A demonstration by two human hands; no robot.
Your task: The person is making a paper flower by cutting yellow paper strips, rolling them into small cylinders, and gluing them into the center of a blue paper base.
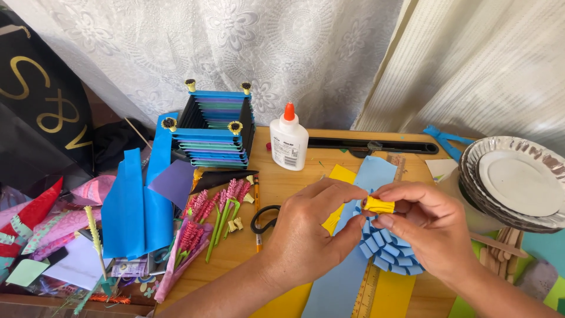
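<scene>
My left hand (309, 232) and my right hand (426, 227) meet over the wooden table (276, 194), both pinching a small yellow paper roll (379, 205) between thumb and fingers. Just under the roll lies a light blue paper rosette (385, 247) made of folded petals. It rests on a light blue paper sheet (371, 171) and a yellow sheet (341, 174). A wooden ruler (368, 291) runs beneath them.
A white glue bottle (289, 143) stands at the back. A stacked blue paper box (215, 131), pink paper flowers (203, 221), black scissors (263, 221) and blue sheets (132, 206) lie left. Paper plates (518, 182) and wooden sticks (500, 247) sit right.
</scene>
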